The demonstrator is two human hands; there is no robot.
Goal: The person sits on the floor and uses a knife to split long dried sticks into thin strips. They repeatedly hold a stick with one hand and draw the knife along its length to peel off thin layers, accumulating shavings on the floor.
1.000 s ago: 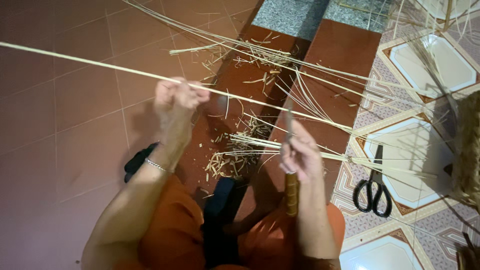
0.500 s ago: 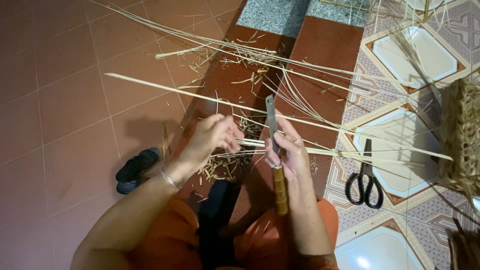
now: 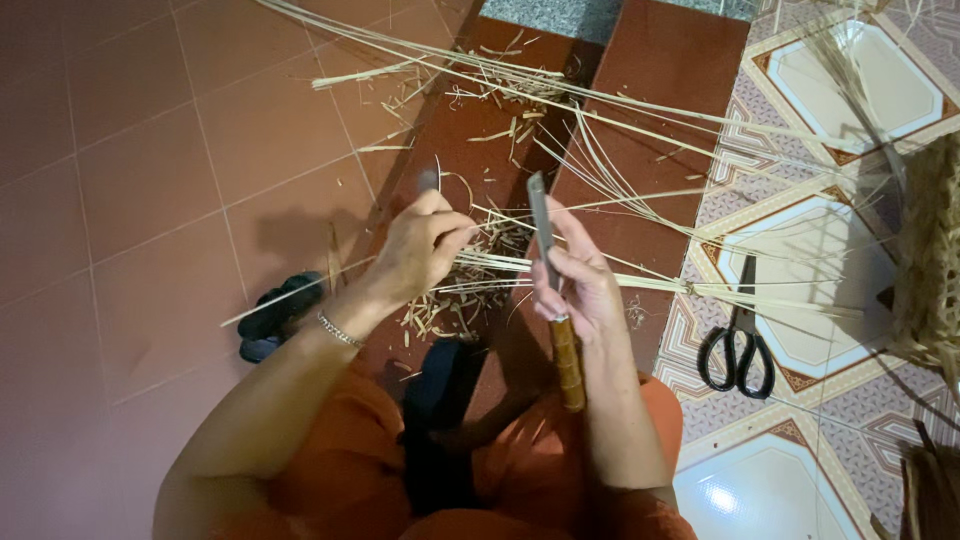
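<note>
My left hand [image 3: 420, 250] is closed around a thin pale cane strip [image 3: 300, 292] that slants down to the left across the red floor. My right hand [image 3: 580, 280] grips a knife [image 3: 545, 235] with a narrow grey blade pointing up and a brown wooden handle [image 3: 568, 362] sticking out below the palm. The blade stands just right of my left fingers. Several long strips [image 3: 700, 285] run from between my hands out to the right. Shavings [image 3: 470, 290] lie on the floor under my hands.
Black scissors [image 3: 738, 345] lie on the patterned tiles at the right. A woven basket [image 3: 935, 260] sits at the right edge. A black sandal [image 3: 275, 315] rests by my left arm. More long strips [image 3: 560, 90] fan across the dark red step.
My left hand has drawn the strip in from the far left toward the knife. The strip's free end now reaches much less far left. The right hand has raised the blade slightly.
</note>
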